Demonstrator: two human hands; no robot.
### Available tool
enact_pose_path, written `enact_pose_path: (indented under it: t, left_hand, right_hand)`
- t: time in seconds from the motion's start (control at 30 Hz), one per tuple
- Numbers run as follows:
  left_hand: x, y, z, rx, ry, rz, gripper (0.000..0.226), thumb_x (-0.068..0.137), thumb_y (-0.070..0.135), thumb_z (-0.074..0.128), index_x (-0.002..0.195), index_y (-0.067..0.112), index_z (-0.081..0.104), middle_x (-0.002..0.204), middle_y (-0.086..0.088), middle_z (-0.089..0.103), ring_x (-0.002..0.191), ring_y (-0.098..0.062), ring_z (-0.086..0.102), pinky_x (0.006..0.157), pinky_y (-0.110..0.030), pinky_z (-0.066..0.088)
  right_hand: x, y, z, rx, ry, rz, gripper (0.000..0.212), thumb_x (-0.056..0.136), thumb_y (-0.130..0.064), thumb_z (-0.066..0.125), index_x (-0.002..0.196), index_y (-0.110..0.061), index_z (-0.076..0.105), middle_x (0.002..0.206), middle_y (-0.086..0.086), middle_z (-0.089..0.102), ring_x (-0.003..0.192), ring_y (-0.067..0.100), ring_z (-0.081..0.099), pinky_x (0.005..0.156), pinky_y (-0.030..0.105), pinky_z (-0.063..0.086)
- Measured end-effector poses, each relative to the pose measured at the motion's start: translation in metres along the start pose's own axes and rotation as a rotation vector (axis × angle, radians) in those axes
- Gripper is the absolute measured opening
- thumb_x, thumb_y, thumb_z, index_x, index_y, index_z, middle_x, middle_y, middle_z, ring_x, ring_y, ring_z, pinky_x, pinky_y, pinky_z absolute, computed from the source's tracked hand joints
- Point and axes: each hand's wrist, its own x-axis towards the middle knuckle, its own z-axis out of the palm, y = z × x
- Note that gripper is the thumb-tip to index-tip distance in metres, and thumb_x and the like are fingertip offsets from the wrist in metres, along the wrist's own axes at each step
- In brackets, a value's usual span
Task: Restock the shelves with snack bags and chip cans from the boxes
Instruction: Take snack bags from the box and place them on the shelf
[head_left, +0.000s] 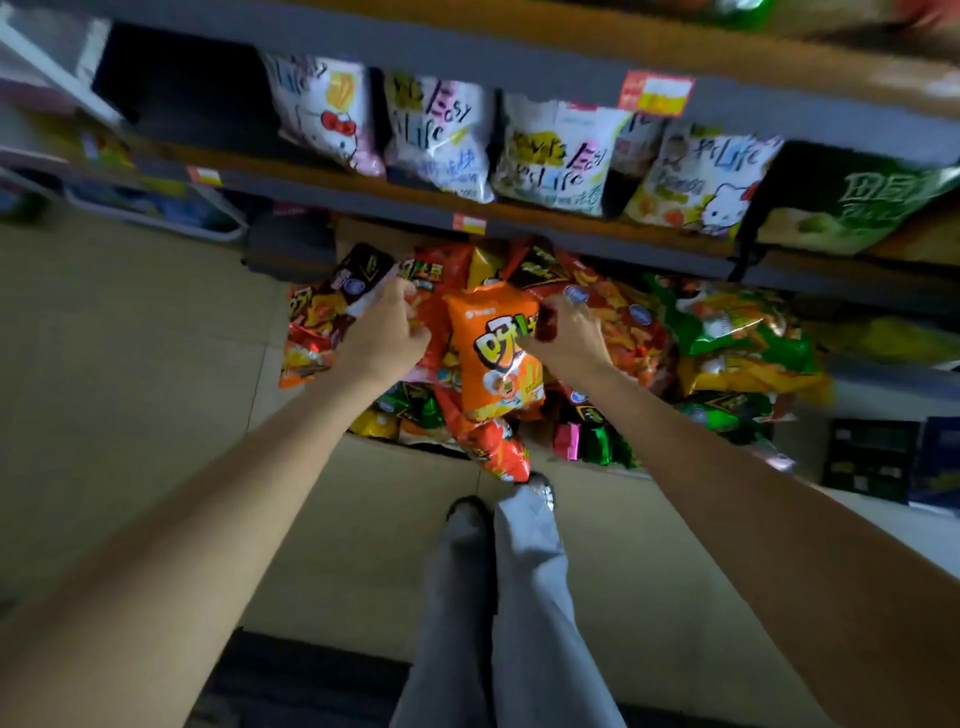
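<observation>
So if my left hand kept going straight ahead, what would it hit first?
Probably the dark snack bag just past the left hand, whose fingers already reach its edge; depth is unclear.

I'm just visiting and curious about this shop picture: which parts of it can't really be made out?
All in the head view:
- The box: snack bags heaped over it hide all but its front edge.
- Left hand and right hand: the fingers are buried among the bags, so the grip on the orange bag is unclear.
- Price tag: print blurred by motion.
- Top shelf: cut off by the upper edge.
- Chip cans: none discernible.
</observation>
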Motion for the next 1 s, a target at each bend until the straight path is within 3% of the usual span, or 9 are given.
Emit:
enact_pose_path:
  t: [0.13, 0.3, 0.43, 0.57, 0.77, 0.83, 0.9, 0.93, 1.0]
  left_hand:
    - [0.017, -0.034, 0.04, -0.052, -0.014, -0.042, 0.044, 0.091, 0.013, 0.053, 0.132, 0.004, 0.037, 0.127, -0.013, 0.049, 0.106, -0.024, 0.054, 0.076, -0.027, 0.038]
    - [0.031, -0.068, 0.073, -0.087, -0.036, -0.083, 0.045, 0.091, 0.014, 0.053, 0.132, 0.005, 0.036, 0.132, -0.014, 0.048, 0.114, -0.028, 0.053, 0.089, -0.036, 0.044]
    - [0.034, -0.08, 0.09, -0.13, -0.053, -0.12, 0.045, 0.09, 0.01, 0.053, 0.131, 0.004, 0.036, 0.124, -0.013, 0.052, 0.108, -0.028, 0.055, 0.09, -0.041, 0.047]
    - [0.029, -0.086, 0.096, -0.128, -0.056, -0.145, 0.039, 0.089, 0.007, 0.052, 0.126, 0.003, 0.039, 0.114, -0.016, 0.056, 0.1, -0.029, 0.057, 0.086, -0.041, 0.048]
    - [0.013, -0.074, 0.08, -0.181, -0.057, -0.155, 0.035, 0.09, 0.007, 0.053, 0.122, 0.003, 0.039, 0.099, -0.009, 0.054, 0.091, -0.023, 0.056, 0.083, -0.042, 0.05]
    - [0.006, -0.065, 0.068, -0.228, -0.043, -0.174, 0.03, 0.09, 0.007, 0.054, 0.116, 0.008, 0.039, 0.088, -0.002, 0.051, 0.082, -0.017, 0.053, 0.076, -0.031, 0.05]
    - [-0.004, -0.051, 0.05, -0.281, -0.039, -0.197, 0.03, 0.091, 0.008, 0.053, 0.116, 0.01, 0.037, 0.084, 0.004, 0.049, 0.077, -0.011, 0.05, 0.058, -0.006, 0.041]
    - [-0.009, -0.043, 0.04, -0.315, -0.044, -0.207, 0.034, 0.092, 0.011, 0.053, 0.122, 0.008, 0.037, 0.087, 0.002, 0.05, 0.078, -0.012, 0.05, 0.054, -0.004, 0.038]
    - [-0.021, -0.021, 0.013, -0.379, -0.065, -0.216, 0.046, 0.093, 0.02, 0.054, 0.133, 0.007, 0.034, 0.099, -0.003, 0.051, 0.089, -0.015, 0.052, 0.066, -0.013, 0.038]
  right_hand:
    - [0.036, 0.005, 0.063, 0.069, -0.096, 0.221, 0.109, 0.073, -0.047, 0.075, 0.149, -0.014, 0.004, 0.148, 0.02, 0.026, 0.135, 0.037, 0.027, 0.108, 0.047, 0.031]
    - [0.068, 0.018, 0.111, 0.019, -0.058, 0.274, 0.126, 0.069, -0.054, 0.075, 0.148, -0.019, -0.016, 0.152, 0.022, 0.017, 0.14, 0.036, 0.019, 0.113, 0.047, 0.021]
    - [0.079, 0.02, 0.135, -0.046, 0.033, 0.244, 0.127, 0.068, -0.053, 0.076, 0.149, -0.017, -0.014, 0.147, 0.022, 0.023, 0.136, 0.037, 0.021, 0.109, 0.044, 0.021]
    - [0.079, 0.024, 0.135, 0.001, 0.14, 0.192, 0.113, 0.074, -0.042, 0.075, 0.15, -0.017, -0.004, 0.14, 0.017, 0.036, 0.131, 0.033, 0.031, 0.106, 0.042, 0.026]
    - [0.059, 0.023, 0.107, 0.068, 0.009, 0.042, 0.112, 0.068, -0.038, 0.08, 0.15, -0.023, 0.006, 0.142, 0.012, 0.041, 0.13, 0.033, 0.038, 0.104, 0.047, 0.036]
    - [0.044, 0.014, 0.088, 0.141, -0.047, 0.004, 0.111, 0.068, -0.035, 0.081, 0.15, -0.023, 0.008, 0.144, 0.011, 0.041, 0.129, 0.033, 0.041, 0.102, 0.044, 0.039]
    - [0.027, 0.003, 0.064, 0.171, -0.093, -0.03, 0.109, 0.069, -0.033, 0.081, 0.15, -0.023, 0.008, 0.144, 0.009, 0.04, 0.129, 0.03, 0.042, 0.097, 0.035, 0.04]
    - [0.017, -0.005, 0.05, 0.173, -0.11, -0.051, 0.108, 0.069, -0.032, 0.081, 0.15, -0.023, 0.009, 0.144, 0.009, 0.041, 0.128, 0.029, 0.043, 0.094, 0.032, 0.039]
    - [-0.004, -0.024, 0.017, 0.164, -0.123, -0.096, 0.108, 0.069, -0.032, 0.082, 0.149, -0.024, 0.01, 0.143, 0.007, 0.042, 0.127, 0.027, 0.044, 0.093, 0.03, 0.04]
